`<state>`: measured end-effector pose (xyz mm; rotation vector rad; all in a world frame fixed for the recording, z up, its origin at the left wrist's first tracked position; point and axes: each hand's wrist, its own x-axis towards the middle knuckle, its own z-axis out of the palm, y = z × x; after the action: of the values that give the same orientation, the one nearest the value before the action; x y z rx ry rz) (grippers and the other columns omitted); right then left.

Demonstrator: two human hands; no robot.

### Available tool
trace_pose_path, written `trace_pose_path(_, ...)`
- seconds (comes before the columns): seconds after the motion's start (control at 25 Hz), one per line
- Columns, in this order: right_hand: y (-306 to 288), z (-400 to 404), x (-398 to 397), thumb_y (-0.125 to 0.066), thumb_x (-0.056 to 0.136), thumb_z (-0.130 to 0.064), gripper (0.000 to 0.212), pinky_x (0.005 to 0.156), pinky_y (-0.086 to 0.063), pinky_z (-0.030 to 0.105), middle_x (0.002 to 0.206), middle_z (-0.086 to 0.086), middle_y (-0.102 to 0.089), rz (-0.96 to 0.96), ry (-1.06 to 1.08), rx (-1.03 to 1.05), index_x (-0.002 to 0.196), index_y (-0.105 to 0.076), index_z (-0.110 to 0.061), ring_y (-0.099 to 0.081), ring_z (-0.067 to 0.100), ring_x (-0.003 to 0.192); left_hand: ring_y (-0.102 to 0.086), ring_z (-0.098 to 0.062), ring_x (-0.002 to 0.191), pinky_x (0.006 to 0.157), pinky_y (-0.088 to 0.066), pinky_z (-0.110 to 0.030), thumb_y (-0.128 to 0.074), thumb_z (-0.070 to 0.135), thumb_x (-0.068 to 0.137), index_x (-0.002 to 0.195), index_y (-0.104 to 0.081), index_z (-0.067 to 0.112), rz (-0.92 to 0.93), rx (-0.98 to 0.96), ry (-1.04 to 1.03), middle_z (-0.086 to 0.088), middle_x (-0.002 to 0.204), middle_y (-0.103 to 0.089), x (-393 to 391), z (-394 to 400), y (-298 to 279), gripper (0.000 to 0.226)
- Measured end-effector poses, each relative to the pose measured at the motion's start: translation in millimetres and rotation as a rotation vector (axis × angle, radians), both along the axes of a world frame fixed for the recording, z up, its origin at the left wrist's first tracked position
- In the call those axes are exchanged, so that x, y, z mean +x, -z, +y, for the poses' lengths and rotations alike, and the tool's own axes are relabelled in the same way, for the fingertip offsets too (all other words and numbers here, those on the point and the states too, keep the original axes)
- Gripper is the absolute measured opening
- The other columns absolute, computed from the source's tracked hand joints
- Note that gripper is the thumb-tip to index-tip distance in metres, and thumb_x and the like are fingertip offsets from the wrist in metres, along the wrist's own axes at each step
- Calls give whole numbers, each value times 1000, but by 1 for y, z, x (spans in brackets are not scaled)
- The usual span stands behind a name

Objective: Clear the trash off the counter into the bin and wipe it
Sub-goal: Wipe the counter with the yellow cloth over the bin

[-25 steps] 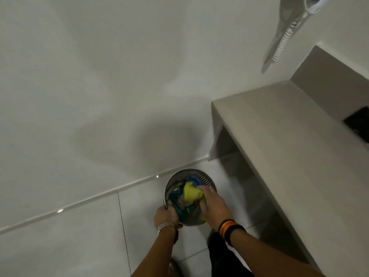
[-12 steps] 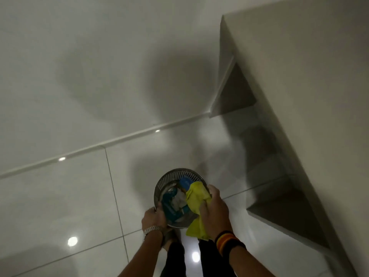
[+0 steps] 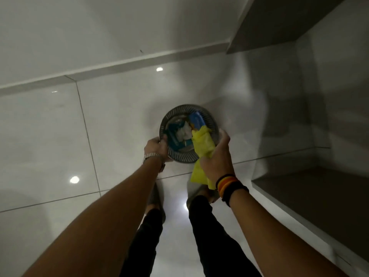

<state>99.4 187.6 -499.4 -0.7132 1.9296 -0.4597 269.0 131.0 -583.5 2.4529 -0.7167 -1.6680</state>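
Bin (image 3: 207, 118) holds trash, gripped at rim by left hand (image 3: 156, 147); right hand (image 3: 216, 156) fingers clamped on cloth (image 3: 201, 148). Likely next: set bin on floor, wipe desk.

The bin (image 3: 207, 116) is held over bare floor tiles (image 3: 50, 136), w/ lots of open room to the left and in front up to the wall (image 3: 99, 27). On the right, the cabinet (image 3: 319, 196) blocks the way. Trash (image 3: 185, 130) and a yellow cloth (image 3: 203, 144) fill much of the bin's mouth.
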Motion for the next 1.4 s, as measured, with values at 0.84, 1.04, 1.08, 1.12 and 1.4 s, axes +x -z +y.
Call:
trace_pose_path(0.84, -395, -24, -17, -90, 64, -16, 72, 88, -58, 49, 118, 12, -68, -435, 154, -149, 129, -58, -16, -68, 32, 104, -73, -34, 110, 93, -61, -48, -88, 20, 74, 121, -72, 11, 639, -137, 502, -14, 117, -77, 49, -93, -476, 50)
trace_pose_path(1.04, -438, 15, -36, -83, 74, -21, 46, 81, -60, 42, 105, 14, -76, -428, 583, -464, 116, -68, -10, -73, 31, 96, -73, -28, 83, 70, -63, -35, -74, 1, 84, 108, -73, -5, 639, -334, 621, -21, 104, -74, -1, -76, -535, 24)
trace_pose_path(1.08, -441, 24, -40, -81, 76, -18, 45, 87, -58, 46, 108, 15, -75, -475, 616, -474, 118, -66, -8, -72, 32, 100, -74, -24, 72, 61, -63, -30, -75, 1, 84, 98, -75, -4, 648, -364, 644, -20, 95, -75, -14, -72, -538, 15)
trace_pose_path(1.12, -445, 37, -43, -79, 77, -11, 46, 93, -55, 51, 112, 16, -73, -524, 623, -480, 121, -64, -7, -70, 33, 105, -74, -20, 64, 55, -60, -27, -78, 5, 81, 91, -75, -1, 647, -389, 655, -15, 87, -76, -29, -66, -541, 12)
trace_pose_path(1.4, -457, 175, -118, -60, 77, 11, 28, 74, -59, 34, 95, 17, -73, -347, 862, -558, 97, -74, -2, -69, 29, 84, -73, -25, 76, 86, -58, -47, -87, 17, 67, 99, -74, 2, 677, -345, 800, -6, 81, -79, -135, 33, -528, 38)
